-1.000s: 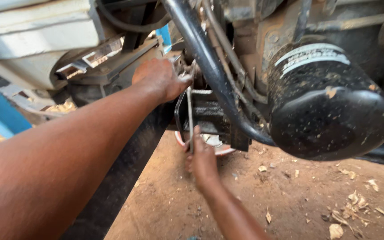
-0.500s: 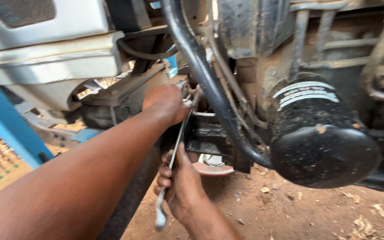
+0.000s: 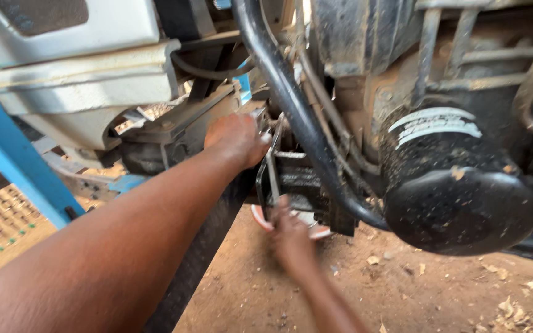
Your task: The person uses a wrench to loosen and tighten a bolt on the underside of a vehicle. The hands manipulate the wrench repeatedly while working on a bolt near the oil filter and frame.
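- The left hand sits at centre frame, its forearm running down to the lower left; its grip is curled against the top end of a slim metal wrench, fingers hidden behind the knuckles, so how tightly it closes cannot be told
- The wrench stands near upright just right of that hand, long axis top to bottom, upper end at the engine bracket, lower end pointing to the ground
- The right hand comes up from the lower centre; it is blurred, its grip closed on the wrench's lower end
- A black oil filter canister hangs at the right of the frame, its domed end facing lower right; what it contains is not visible
- A thick black hose curves from top centre down beside the wrench to the canister
- A blue beam slants along the left edge; dirt ground with dry leaf bits fills the bottom
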